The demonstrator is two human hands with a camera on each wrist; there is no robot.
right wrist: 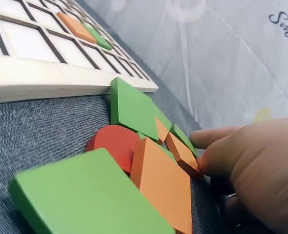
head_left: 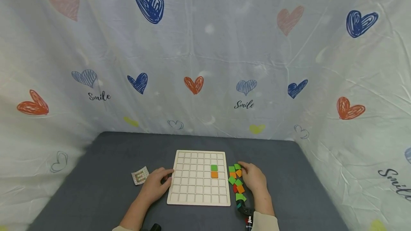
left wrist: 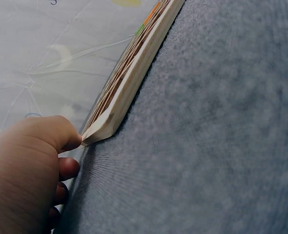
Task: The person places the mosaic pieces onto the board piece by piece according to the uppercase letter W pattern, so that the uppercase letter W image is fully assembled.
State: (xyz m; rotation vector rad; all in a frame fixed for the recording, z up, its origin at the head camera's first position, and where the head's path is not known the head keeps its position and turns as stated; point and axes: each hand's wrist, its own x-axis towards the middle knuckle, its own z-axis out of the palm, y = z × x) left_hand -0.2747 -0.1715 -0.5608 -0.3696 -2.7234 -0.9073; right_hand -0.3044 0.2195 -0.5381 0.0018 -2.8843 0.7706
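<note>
Head view: on a dark bench (head_left: 160,145), a person's left grip (head_left: 155,184) is touching the gridded board (head_left: 199,184) to its right — fingers relaxed, not clasping. Beyond the board, the right grip (head_left: 255,179) is touching a green tile (head_left: 237,166) at the far end of the tile pile (head_left: 238,182), which is lying to that grip's left.

Left wrist view: one fingertip (left wrist: 75,139) is meeting the board's edge; light steadying is probably sufficing.

Right wrist view: an orange tile (right wrist: 183,152) is lying beside the thumb (right wrist: 222,158); whether the grip is pinching the green tile, I cannot tell. Grasping by its sides — not dragging neighbours — is seeming wisest.
</note>
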